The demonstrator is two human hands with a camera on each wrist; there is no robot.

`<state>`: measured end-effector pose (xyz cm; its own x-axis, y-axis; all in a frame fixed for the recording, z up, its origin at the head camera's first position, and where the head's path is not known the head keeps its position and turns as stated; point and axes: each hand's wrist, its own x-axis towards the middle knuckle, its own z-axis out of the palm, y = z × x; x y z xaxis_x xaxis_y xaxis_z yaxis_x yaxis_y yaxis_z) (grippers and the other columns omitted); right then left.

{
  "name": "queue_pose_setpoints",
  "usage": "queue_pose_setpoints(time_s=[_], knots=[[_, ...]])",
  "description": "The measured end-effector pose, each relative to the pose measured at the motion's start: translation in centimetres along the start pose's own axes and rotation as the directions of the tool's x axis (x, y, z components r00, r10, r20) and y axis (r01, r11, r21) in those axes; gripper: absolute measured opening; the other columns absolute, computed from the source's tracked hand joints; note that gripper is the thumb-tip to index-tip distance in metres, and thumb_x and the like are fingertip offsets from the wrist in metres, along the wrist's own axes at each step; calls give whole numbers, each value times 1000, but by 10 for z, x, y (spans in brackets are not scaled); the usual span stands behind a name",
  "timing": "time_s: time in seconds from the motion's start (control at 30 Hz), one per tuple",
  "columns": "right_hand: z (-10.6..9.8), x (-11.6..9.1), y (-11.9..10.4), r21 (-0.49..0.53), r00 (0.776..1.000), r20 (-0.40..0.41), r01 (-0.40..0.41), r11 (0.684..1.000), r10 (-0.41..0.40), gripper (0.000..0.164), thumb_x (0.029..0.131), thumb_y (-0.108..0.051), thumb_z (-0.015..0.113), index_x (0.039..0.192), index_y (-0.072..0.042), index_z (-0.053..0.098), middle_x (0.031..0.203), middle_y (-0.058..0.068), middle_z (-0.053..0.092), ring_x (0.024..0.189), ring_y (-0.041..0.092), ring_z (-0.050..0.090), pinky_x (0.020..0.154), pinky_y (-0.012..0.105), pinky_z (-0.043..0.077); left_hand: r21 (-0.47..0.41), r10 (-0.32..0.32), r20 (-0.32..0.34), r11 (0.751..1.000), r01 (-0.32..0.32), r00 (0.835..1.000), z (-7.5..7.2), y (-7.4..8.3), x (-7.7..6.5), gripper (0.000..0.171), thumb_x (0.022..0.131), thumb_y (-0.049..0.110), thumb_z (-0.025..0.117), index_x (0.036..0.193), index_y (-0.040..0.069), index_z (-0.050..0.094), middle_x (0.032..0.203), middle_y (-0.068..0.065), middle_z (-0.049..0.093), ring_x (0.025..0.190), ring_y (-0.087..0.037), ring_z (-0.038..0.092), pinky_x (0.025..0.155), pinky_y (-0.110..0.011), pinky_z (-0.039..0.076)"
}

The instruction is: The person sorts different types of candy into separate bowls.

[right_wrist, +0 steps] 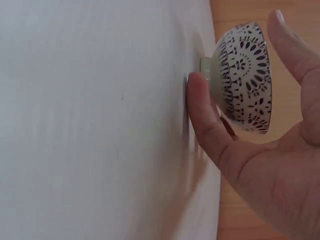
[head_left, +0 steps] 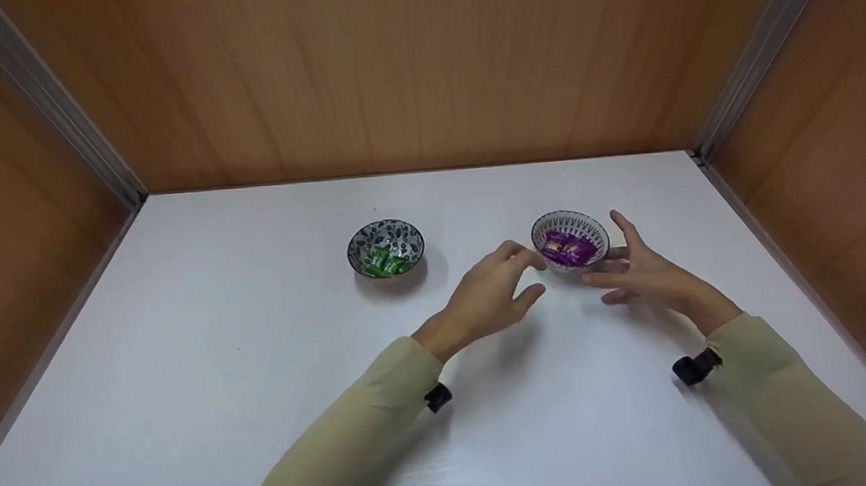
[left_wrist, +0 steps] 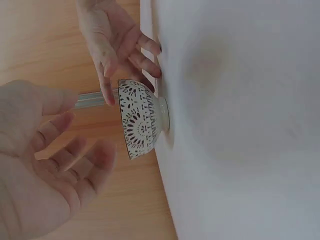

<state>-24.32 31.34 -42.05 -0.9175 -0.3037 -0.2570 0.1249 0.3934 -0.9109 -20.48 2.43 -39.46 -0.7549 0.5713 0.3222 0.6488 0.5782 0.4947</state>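
Observation:
A white bowl with a dark leaf-like pattern (head_left: 569, 222) stands upright on the white table, holding several purple-wrapped candies (head_left: 569, 248). To its left is my left hand (head_left: 490, 292), fingers loosely bent; the left wrist view shows a gap between them and the bowl (left_wrist: 137, 120). At the bowl's right side my right hand (head_left: 657, 278) has its thumb spread away. In the right wrist view its fingers (right_wrist: 200, 102) lie low beside the bowl's foot; whether they touch it I cannot tell. Neither hand holds anything.
A second bowl, dark-patterned (head_left: 386, 231), stands further left on the white table (head_left: 184, 348) with several green-wrapped candies (head_left: 385, 263) in it. A wood-grain wall (head_left: 407, 72) rises behind the table, with similar panels at both sides.

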Motion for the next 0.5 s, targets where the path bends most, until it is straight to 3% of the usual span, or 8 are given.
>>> queue_pose_setpoints(time_s=[0.1, 0.23, 0.37, 0.5], knots=[[0, -15, -6, -233, 994, -62, 75, 970, -92, 124, 87, -37, 82, 160, -30, -18, 157, 33, 22, 138, 50, 39, 98, 60, 49, 179, 140, -33, 975, -131, 990, -9, -11, -22, 23, 101, 28, 66, 119, 13, 69, 123, -5, 62, 107, -19, 62, 83, -31, 55], [-2, -29, -14, -523, 963, -102, 162, 837, -250, 116, 87, -46, 80, 164, -15, 0, 156, 30, 30, 139, 50, 35, 107, 68, 35, 327, 243, -95, 924, -200, 966, -29, -32, -53, 25, 102, 29, 65, 118, 11, 69, 123, -9, 63, 110, -25, 62, 91, -38, 54], [-6, -33, -15, -664, 912, -117, 223, 714, -394, 97, 89, -42, 79, 160, -6, 23, 154, 26, 34, 141, 47, 33, 110, 67, 31, 394, 225, -199, 910, -132, 954, -59, -58, -85, 32, 99, 25, 69, 125, 8, 65, 126, -13, 64, 116, -31, 60, 97, -46, 51], [-14, -34, -7, -817, 852, -129, 199, 541, -507, 84, 89, -33, 81, 154, -1, 37, 155, 24, 36, 145, 45, 29, 113, 66, 28, 441, 142, -260, 898, -13, 955, -86, -88, -113, 42, 95, 21, 74, 132, 6, 61, 128, -17, 62, 116, -36, 59, 89, -52, 53]])
